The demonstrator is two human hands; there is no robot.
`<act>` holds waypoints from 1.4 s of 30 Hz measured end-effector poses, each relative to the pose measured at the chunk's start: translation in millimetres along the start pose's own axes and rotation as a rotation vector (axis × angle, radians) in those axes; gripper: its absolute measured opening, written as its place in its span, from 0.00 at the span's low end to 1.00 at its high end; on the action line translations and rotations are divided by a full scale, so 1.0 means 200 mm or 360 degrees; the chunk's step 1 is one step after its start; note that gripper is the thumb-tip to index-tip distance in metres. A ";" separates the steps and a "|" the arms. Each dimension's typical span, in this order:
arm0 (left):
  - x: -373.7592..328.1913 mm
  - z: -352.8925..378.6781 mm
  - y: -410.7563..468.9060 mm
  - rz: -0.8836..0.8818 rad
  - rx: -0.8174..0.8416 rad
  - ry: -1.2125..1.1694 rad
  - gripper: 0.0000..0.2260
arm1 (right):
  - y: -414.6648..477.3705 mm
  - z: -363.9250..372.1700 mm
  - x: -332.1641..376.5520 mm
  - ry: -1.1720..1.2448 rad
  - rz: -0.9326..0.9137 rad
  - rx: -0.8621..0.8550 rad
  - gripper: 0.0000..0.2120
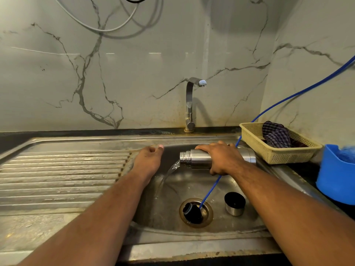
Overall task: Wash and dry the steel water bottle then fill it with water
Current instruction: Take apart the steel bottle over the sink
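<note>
My right hand grips the steel water bottle and holds it sideways over the sink basin, mouth to the left. Water pours from the mouth in a stream down into the basin. My left hand rests on the sink's left rim beside the basin with curled fingers and holds nothing. The bottle's steel cup lid stands in the basin at the right. A black stopper lies on the drain. The faucet behind the sink is not running.
A blue hose runs from the right wall down into the drain. A ribbed drainboard lies to the left. A beige basket with a checked cloth sits at the right, next to a blue plastic container.
</note>
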State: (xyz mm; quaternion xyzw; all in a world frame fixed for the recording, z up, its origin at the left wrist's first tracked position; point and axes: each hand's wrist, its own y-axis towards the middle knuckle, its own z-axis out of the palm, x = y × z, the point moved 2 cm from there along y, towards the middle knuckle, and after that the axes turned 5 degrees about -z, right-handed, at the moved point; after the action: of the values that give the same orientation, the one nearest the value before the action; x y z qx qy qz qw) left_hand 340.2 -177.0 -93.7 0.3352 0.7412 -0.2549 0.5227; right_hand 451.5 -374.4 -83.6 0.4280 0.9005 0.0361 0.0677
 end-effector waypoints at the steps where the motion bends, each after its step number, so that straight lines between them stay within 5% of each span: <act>1: 0.00 0.00 0.00 -0.0008 0.0000 0.0001 0.16 | 0.00 0.00 0.00 -0.0002 -0.0001 -0.0008 0.47; 42: 0.02 0.01 0.03 0.0039 0.0018 0.0054 0.17 | -0.01 -0.07 0.04 -0.0227 0.0047 -0.0244 0.42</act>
State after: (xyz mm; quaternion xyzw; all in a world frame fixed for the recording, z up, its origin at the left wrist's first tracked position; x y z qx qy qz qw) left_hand 345.0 -174.3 -98.7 0.3514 0.7444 -0.2469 0.5113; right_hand 443.5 -370.4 -71.6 0.4362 0.8816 0.0754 0.1638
